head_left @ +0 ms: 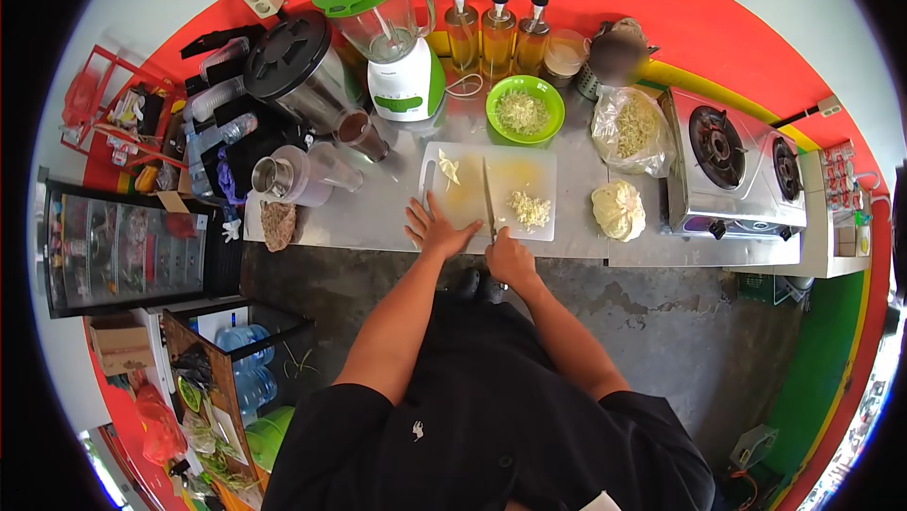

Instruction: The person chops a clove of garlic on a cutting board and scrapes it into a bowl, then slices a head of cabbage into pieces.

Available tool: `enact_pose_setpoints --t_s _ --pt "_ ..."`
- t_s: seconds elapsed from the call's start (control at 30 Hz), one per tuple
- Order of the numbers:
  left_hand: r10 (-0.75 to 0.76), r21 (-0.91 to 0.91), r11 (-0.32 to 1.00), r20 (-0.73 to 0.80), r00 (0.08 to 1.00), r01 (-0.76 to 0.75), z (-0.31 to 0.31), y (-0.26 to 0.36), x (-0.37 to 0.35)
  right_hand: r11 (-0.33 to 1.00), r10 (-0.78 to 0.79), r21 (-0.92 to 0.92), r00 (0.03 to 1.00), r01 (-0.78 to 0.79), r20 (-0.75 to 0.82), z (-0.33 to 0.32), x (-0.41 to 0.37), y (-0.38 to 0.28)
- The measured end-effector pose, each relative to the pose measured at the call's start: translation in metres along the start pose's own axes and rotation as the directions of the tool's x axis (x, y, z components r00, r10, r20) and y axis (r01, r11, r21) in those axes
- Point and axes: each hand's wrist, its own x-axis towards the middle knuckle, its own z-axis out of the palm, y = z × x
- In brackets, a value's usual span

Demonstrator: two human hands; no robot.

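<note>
A white cutting board (521,160) lies at the front edge of the metal counter. My right hand (510,258) is closed round the handle of a knife (488,192), its blade pointing away from me across the board. To the blade's right sits a small heap of chopped pale pieces (529,211). Larger pale slices (449,169) rest near the board's upper left corner. My left hand (439,229) lies with fingers spread at the board's lower left edge and holds nothing. Behind the board stands a green bowl (557,107) with pale shreds in it.
A blender (402,86) and several pump bottles (498,39) line the wall. At the right are a plastic bag of shreds (635,124), a whitish bulb-like bundle (619,211) and a gas stove (732,171). On the left stand a plastic jug (307,178) and a dark cup (362,136).
</note>
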Motion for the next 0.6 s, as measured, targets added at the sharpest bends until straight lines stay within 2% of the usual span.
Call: enact_pose_setpoints --t_s 0.03,0.1,0.13,0.2,0.3,0.4,0.53,0.6 --pt "0.007 0.011 1.0 -0.012 1.0 -0.007 0.0 0.001 -0.001 1.0 -0.005 -0.003 1.0 0.005 0.009 0.0 -0.002 0.007" --pt "0.01 0.022 1.0 -0.022 1.0 -0.009 0.003 -0.003 -0.002 1.0 0.012 0.017 0.992 -0.01 -0.124 -0.002 -0.01 0.019" --pt "0.028 0.0 1.0 -0.051 0.998 -0.028 0.007 -0.005 -0.001 1.0 0.01 0.013 0.993 -0.008 -0.121 -0.003 -0.015 0.023" --pt "0.05 -0.025 0.998 -0.089 0.995 -0.053 0.01 -0.005 0.003 0.996 -0.029 0.079 0.974 0.048 -0.225 -0.01 -0.023 0.026" --pt "0.034 -0.014 0.999 -0.067 0.997 -0.035 0.009 -0.007 0.007 0.982 -0.1 0.13 0.959 0.139 -0.266 -0.005 -0.032 0.027" --pt "0.048 -0.049 0.998 -0.022 0.999 -0.049 0.005 -0.013 0.01 0.958 -0.157 0.195 0.955 0.209 -0.252 0.003 -0.036 0.023" --pt "0.071 -0.015 0.997 -0.016 0.997 -0.071 0.008 -0.015 0.005 0.959 -0.139 0.22 0.971 0.181 -0.194 0.005 -0.039 0.015" --pt "0.082 -0.007 0.997 -0.024 0.996 -0.082 0.007 -0.01 0.008 0.97 -0.155 0.16 0.973 0.182 -0.17 0.004 -0.037 0.013"
